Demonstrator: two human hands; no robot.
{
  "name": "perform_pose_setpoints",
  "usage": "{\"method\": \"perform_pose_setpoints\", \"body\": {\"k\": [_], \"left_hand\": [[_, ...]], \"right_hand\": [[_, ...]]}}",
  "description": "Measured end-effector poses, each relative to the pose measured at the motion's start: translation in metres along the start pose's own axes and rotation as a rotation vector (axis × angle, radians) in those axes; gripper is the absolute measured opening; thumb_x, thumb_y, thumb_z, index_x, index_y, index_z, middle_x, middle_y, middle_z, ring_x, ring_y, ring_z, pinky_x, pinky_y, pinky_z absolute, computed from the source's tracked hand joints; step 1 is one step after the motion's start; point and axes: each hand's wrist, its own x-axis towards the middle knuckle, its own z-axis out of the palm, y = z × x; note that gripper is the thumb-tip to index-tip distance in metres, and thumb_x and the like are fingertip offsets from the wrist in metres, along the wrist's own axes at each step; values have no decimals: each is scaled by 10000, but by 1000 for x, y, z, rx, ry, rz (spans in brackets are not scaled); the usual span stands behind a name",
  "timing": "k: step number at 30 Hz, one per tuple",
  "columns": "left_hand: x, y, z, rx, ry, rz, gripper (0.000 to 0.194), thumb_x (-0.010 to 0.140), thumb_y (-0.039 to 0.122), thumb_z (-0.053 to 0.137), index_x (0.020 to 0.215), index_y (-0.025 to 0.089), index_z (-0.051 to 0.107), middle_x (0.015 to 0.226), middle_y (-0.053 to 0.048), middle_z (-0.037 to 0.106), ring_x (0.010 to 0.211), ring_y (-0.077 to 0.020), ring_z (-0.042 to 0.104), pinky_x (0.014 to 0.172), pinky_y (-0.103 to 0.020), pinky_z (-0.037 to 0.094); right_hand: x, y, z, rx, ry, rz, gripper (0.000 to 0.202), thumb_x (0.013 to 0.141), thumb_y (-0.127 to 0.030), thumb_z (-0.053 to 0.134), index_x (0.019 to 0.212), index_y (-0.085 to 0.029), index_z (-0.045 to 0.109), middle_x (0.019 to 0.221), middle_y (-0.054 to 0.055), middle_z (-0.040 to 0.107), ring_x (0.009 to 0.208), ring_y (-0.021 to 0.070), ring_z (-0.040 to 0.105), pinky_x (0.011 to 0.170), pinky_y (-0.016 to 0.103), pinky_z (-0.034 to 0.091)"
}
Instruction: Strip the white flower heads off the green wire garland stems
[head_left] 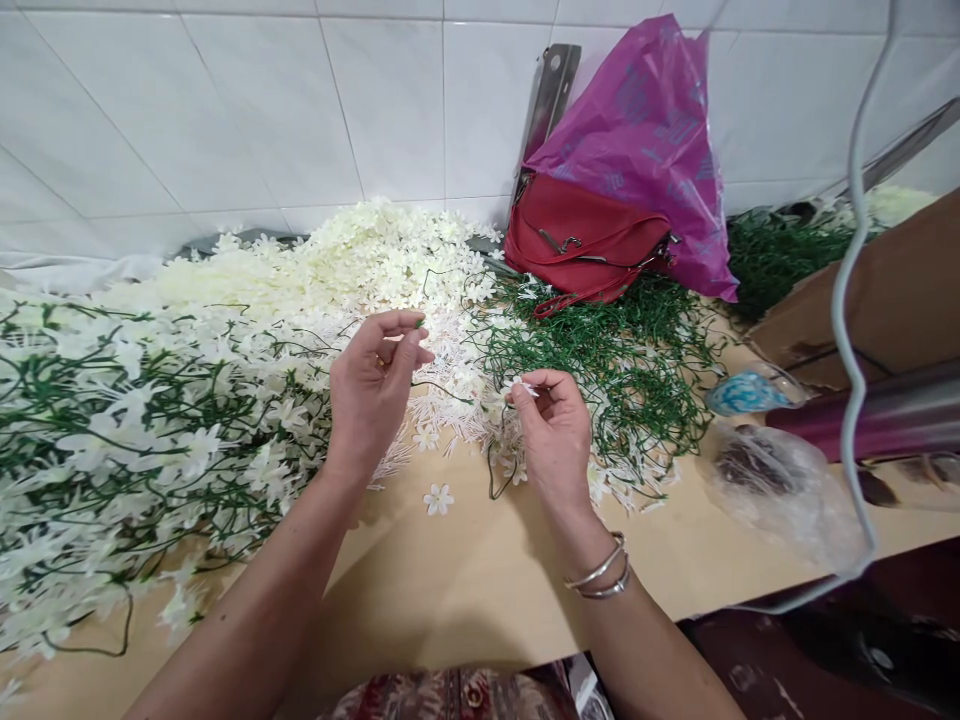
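My left hand is raised over the table, its thumb and fingers pinched on a green plastic stem, of which just a small tip shows. Lower and to the right, my right hand pinches a small white artificial flower piece between thumb and forefinger. A dark green stem hangs just left of that hand; where its upper end goes I cannot tell. Between and behind the hands lie thin white stamens. One loose white flower rests on the tabletop nearer to me.
Finished-looking flower stems cover the left side. Loose cream petals are heaped by the tiled wall, green stems at right. Behind stand a red handbag and purple bag. A pale cable hangs at right, near a clear plastic bag.
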Motion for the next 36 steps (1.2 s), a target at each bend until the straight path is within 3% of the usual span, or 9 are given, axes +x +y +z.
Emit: {"method": "perform_pose_setpoints", "body": {"k": [3, 8, 12, 15, 18, 26, 36], "left_hand": [[-1, -1, -1, -142, -70, -111, 169, 948, 300, 681, 1082, 209, 728, 927, -33, 767, 676, -114, 695, 627, -229, 583], [-37, -5, -3, -283, -200, -359, 227, 861, 379, 789, 981, 187, 766, 824, -35, 778, 732, -160, 745, 705, -272, 615], [-74, -5, -10, -326, -218, -524, 217, 876, 397, 763, 935, 193, 715, 703, 1, 713, 676, -140, 688, 684, -253, 574], [-89, -4, -17, -314, -191, -546, 212, 882, 396, 750, 942, 202, 691, 693, 21, 658, 675, -131, 636, 664, -239, 531], [-95, -5, -20, -293, -165, -545, 217, 888, 404, 734, 940, 198, 690, 691, 25, 628, 667, -127, 596, 651, -235, 497], [-103, -7, -19, -330, -203, -557, 222, 901, 396, 724, 934, 181, 683, 673, 29, 642, 648, -119, 592, 647, -226, 482], [-109, -13, -15, -413, -201, -593, 274, 919, 445, 741, 878, 183, 672, 707, 6, 728, 686, -132, 695, 706, -239, 570]], "right_hand": [[0, 1, -1, 21, -1, 12, 190, 875, -339, 747, 984, -228, 639, 876, -8, 630, 796, 174, 601, 764, 317, 481], [0, -1, 1, 84, -15, 40, 219, 836, -294, 796, 987, -230, 652, 881, -12, 648, 808, 165, 625, 779, 308, 496], [-4, -4, 4, 206, -249, 191, 236, 762, -265, 857, 910, -240, 676, 815, -31, 666, 729, 146, 616, 709, 283, 508], [-10, -6, 6, 226, -451, 289, 209, 752, -283, 880, 852, -235, 702, 751, -39, 666, 666, 128, 583, 640, 257, 481], [-15, -7, 9, 225, -542, 326, 211, 755, -312, 890, 835, -229, 713, 698, -48, 655, 640, 122, 577, 642, 258, 480], [-17, -5, 11, 191, -586, 400, 308, 703, -371, 942, 822, -216, 704, 711, -39, 655, 658, 112, 574, 668, 247, 477], [-21, -6, 13, 87, -629, 323, 234, 765, -317, 870, 817, -217, 664, 725, -33, 624, 689, 127, 548, 662, 254, 443]]}}
